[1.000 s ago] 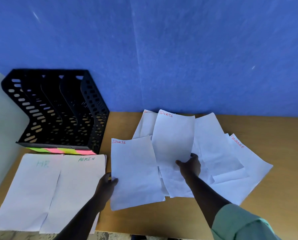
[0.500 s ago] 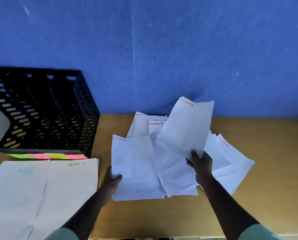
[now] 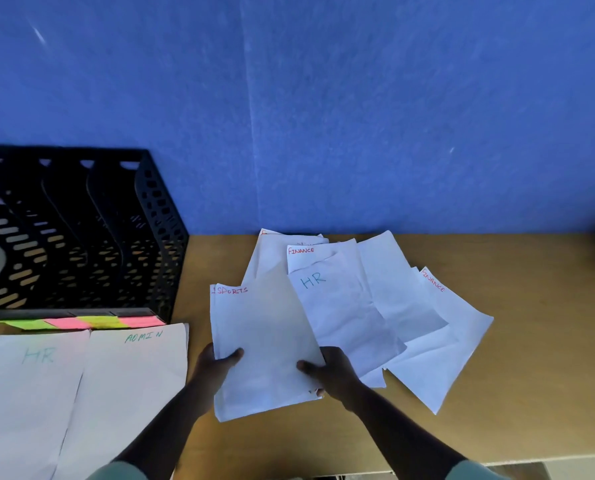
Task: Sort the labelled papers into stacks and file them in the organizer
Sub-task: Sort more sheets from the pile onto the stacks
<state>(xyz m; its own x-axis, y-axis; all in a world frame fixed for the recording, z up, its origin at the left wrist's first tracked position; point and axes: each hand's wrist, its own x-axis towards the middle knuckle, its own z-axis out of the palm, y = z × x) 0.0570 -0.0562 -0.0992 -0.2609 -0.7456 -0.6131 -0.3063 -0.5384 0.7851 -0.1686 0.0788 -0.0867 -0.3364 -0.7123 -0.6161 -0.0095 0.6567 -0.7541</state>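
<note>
Where the wooden table [image 3: 531, 393] comes nearest the camera, both hands hold the SPORTS stack [image 3: 265, 344] by its lower corners; the left hand [image 3: 216, 367] has its thumb curled over the top sheet near the left edge, and the right hand [image 3: 334, 370] has its thumb on the top sheet at the right edge with its fingers tucked beneath. To the left lie two sheets side by side, the HR sheet [image 3: 26, 393] and the ADMIN sheet [image 3: 130, 382], touching along their long edges; just beyond them a strip of green and pink sticky notes [image 3: 81, 322] sits at the foot of the black organizer [image 3: 81, 237], which stands against the blue wall [image 3: 323, 98]. Right of the held stack the unsorted papers [image 3: 393, 299] fan out overlapping; an HR page lies uppermost, a FINANCE page behind it, another FINANCE page at the far right.
</note>
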